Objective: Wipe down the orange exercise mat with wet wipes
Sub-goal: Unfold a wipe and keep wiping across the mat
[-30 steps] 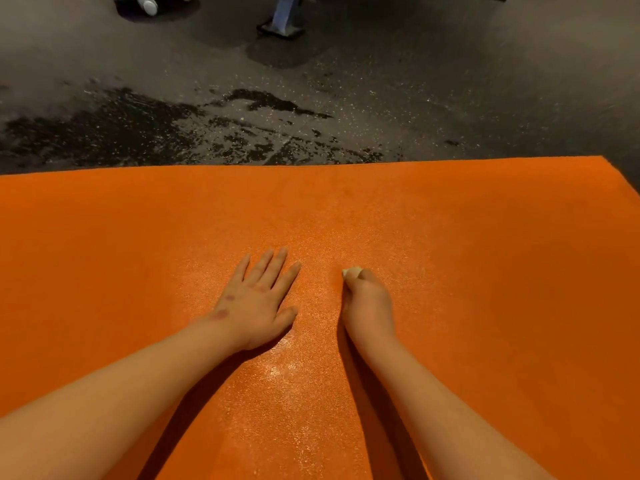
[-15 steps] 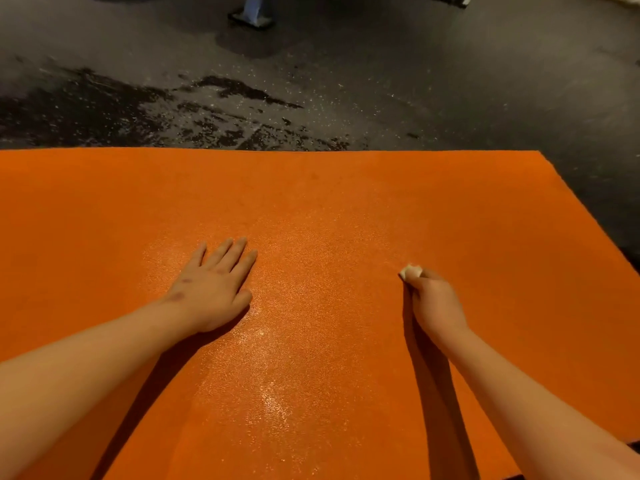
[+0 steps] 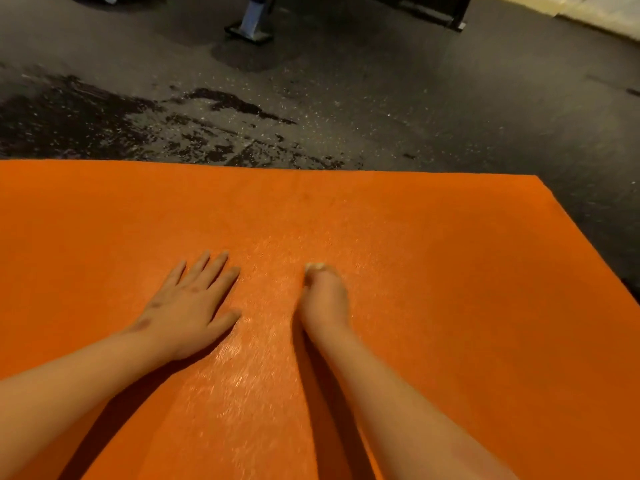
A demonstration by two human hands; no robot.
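In the head view, the orange exercise mat [image 3: 450,271] is seen spread flat on a dark speckled floor [image 3: 381,98], filling the lower part of the picture, with its far edge running across the middle and its far right corner in sight. The left hand [image 3: 188,306] is laid palm down on the mat, left of centre, with the fingers straight and slightly spread, holding nothing. The right hand [image 3: 323,299] is placed just beside it, apart from it, with the fingers curled under; a small pale wet wipe [image 3: 314,267] is gripped at the fingertips and pressed against the mat, only its front edge being visible. A glossy sheen [image 3: 242,375] is shown on the mat between the two forearms. Beyond the mat, a dark wet-looking patch [image 3: 104,126] is spread over the floor at the left. Farther back, a bluish post on a dark base [image 3: 251,26] is seen, and a black frame [image 3: 433,8] at the top right.
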